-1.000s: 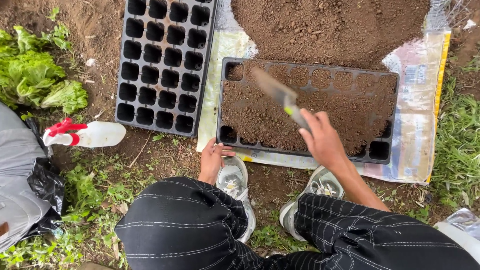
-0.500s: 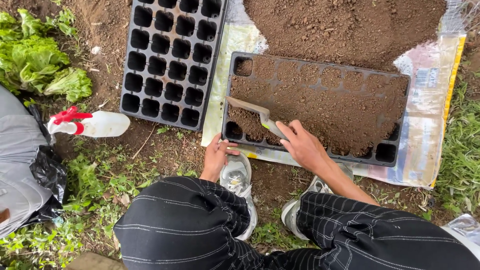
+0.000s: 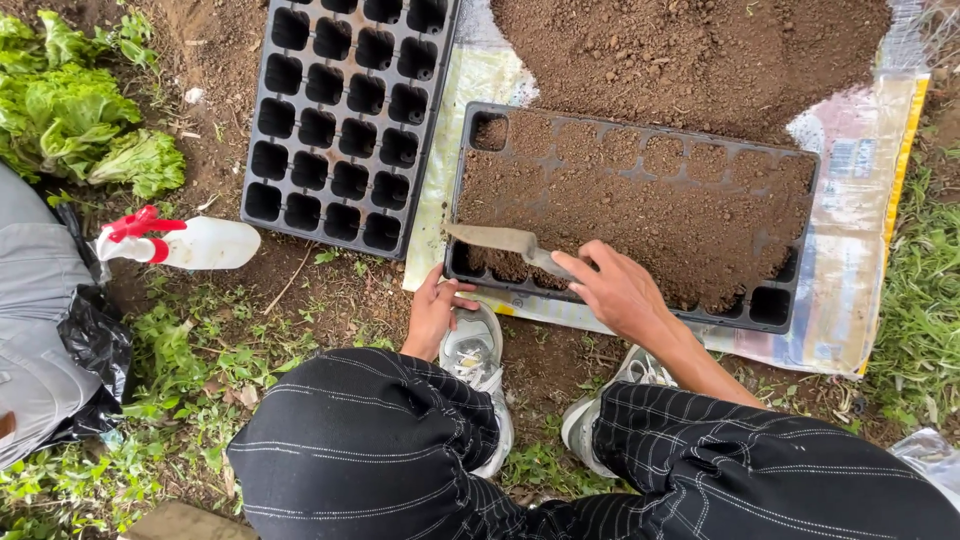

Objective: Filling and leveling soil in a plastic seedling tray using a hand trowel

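Observation:
My right hand [image 3: 618,290] grips a small trowel [image 3: 495,240] whose blade lies flat over the near left cells of a black seedling tray [image 3: 800,160]. That tray is heaped with brown soil [image 3: 650,210]; a few corner cells show empty. My left hand [image 3: 432,312] holds the tray's near left corner, fingers curled on the rim. The tray rests on a plastic sheet [image 3: 840,290] that also carries a big pile of loose soil [image 3: 690,50] behind it.
An empty black seedling tray [image 3: 340,120] lies to the left on bare earth. A white spray bottle with a red trigger [image 3: 180,243] lies on its side nearby. Lettuce plants [image 3: 80,120] grow far left. A grey and black bag [image 3: 50,330] sits at left. My knees and shoes fill the foreground.
My right hand has brought the trowel down from above the tray's middle to its near left corner, blade now low and flat over the soil. The left hand has stayed on the rim.

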